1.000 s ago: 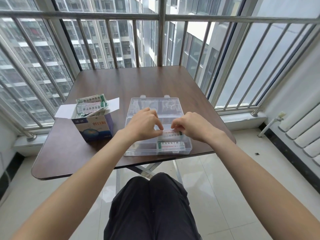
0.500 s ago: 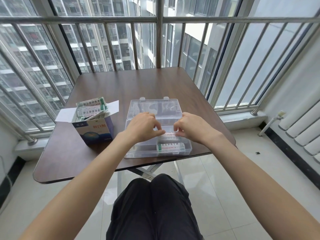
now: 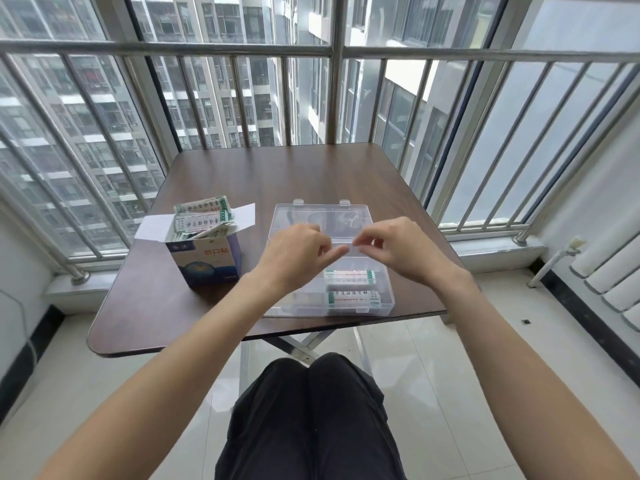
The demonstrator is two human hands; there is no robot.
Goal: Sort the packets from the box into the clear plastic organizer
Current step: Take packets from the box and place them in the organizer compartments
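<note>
one clear organizer sits open on the desk, two packets in its right compartments. one box beside it holds more. left hand and right hand hover above it, fingers curled, apparently grasping nothing.

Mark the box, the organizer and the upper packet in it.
box (image 3: 207,261): head view, blue front face.
organizer (image 3: 389,289): head view, right wall.
upper packet (image 3: 349,276): head view, middle of its white top.
</note>
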